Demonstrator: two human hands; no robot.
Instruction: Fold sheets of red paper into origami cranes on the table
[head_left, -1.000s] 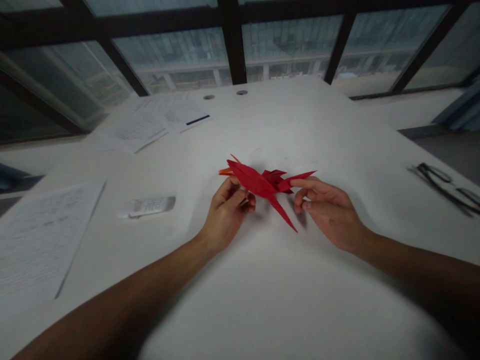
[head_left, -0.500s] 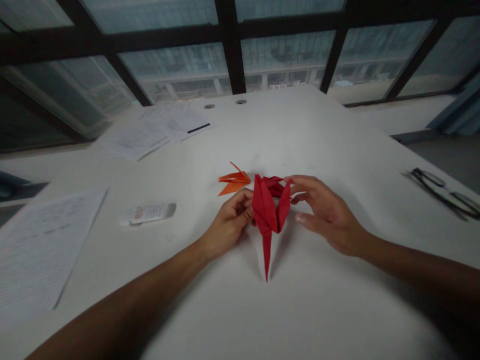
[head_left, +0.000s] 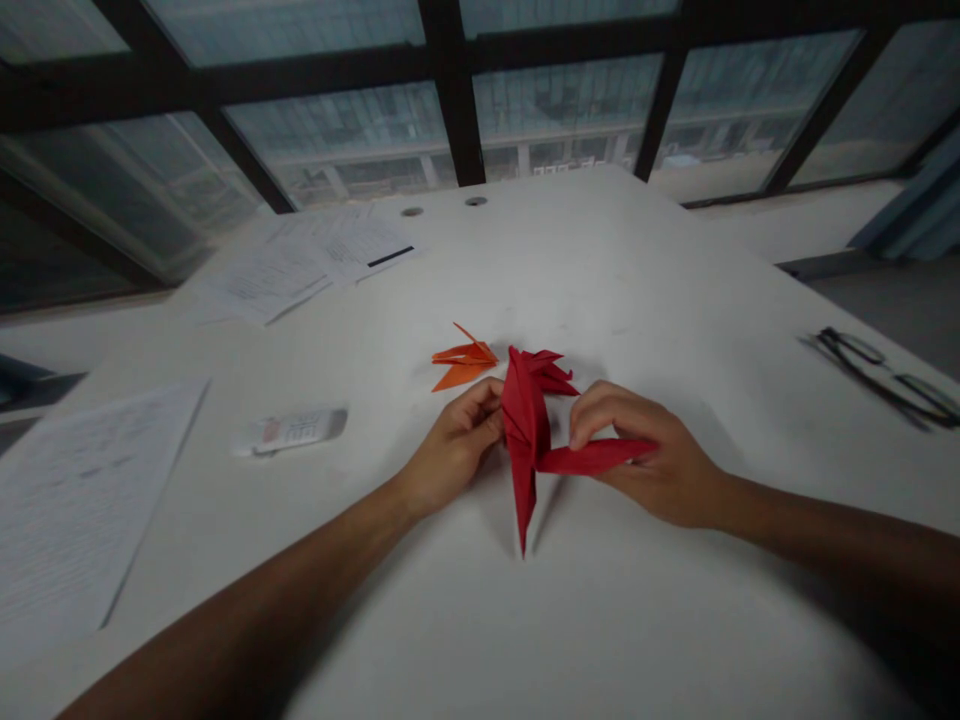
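A large red origami crane is held above the table, one narrow point directed down toward me. My left hand pinches its left side, with some fingertips hidden behind the paper. On the other side, my right hand is closed around a long flap that stretches out sideways from the crane; its thumb is mostly hidden under the flap. Just behind sits a second, smaller red origami piece, partly covered by the crane. An orange origami crane rests on the table beyond my left hand.
The white table reaches to a dark-framed window. A white remote control lies left, near a written sheet. Several printed papers are spread at the back left. Black-framed glasses lie near the right edge.
My right hand has closed on the right flap and drawn it down and outward to the right. The left hand keeps its pinch. The smaller red origami behind shows more now.
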